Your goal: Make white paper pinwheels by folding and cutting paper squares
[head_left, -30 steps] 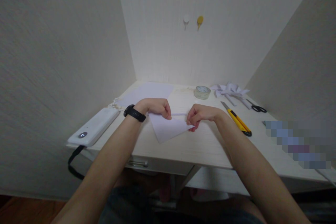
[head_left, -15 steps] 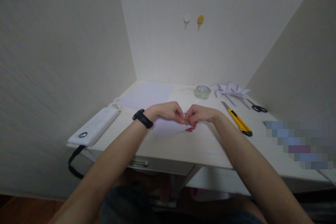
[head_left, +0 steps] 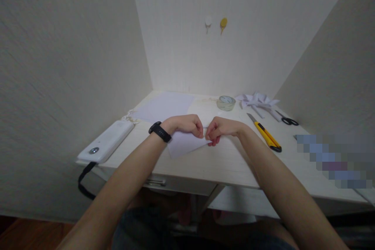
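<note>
A white sheet of paper (head_left: 184,144), folded into a triangle, lies on the pale table (head_left: 222,164) in front of me. My left hand (head_left: 187,124), with a black band on the wrist, pinches the paper's upper edge near its right corner. My right hand (head_left: 221,128) pinches the same edge right beside it, the fingertips of both hands almost touching. Both hands have their fingers curled closed on the paper.
A flat white sheet (head_left: 165,105) lies at the back left, a white power bank (head_left: 107,146) with a black strap at the left edge. To the right are a tape roll (head_left: 225,102), a paper pinwheel (head_left: 258,100), a yellow utility knife (head_left: 265,135) and black scissors (head_left: 288,120). Walls close in on three sides.
My left hand has slid right along the paper's top edge until it met my right hand. The paper has shifted slightly under the hands.
</note>
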The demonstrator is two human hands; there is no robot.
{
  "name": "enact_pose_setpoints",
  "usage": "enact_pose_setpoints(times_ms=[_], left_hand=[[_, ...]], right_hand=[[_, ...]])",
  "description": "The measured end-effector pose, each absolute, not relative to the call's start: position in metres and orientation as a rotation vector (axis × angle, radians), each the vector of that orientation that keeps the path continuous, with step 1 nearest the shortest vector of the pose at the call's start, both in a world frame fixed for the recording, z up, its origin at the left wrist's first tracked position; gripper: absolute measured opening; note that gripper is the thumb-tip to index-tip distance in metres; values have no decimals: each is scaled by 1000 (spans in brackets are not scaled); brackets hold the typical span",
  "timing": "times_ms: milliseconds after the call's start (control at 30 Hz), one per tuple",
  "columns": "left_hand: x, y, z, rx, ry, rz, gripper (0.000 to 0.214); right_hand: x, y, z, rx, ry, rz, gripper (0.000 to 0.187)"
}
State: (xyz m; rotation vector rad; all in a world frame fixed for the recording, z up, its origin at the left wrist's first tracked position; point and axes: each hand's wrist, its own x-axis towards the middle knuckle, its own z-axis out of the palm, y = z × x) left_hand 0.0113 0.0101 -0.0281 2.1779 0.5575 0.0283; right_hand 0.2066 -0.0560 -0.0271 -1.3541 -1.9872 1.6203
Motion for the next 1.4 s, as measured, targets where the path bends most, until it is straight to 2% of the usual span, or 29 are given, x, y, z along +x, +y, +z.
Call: enact_pose_setpoints(times_ms=[600,900,1200,1400], left_hand=[[3,13,-23,2037,528,-8,11],[-3,19,-22,1981,615,36,11],[-1,17,-21,2039,561,55,16],[4,15,-23,2165,552,149,20]], right_hand=[[223,-55,-22,-1286,-2043,1824,21],[216,-55,-22,-1219,-1962,1611,38],[211,-51,-34,-1217,-1902,1634,27],[214,-49,-36,-1220,-1872,1581,29]])
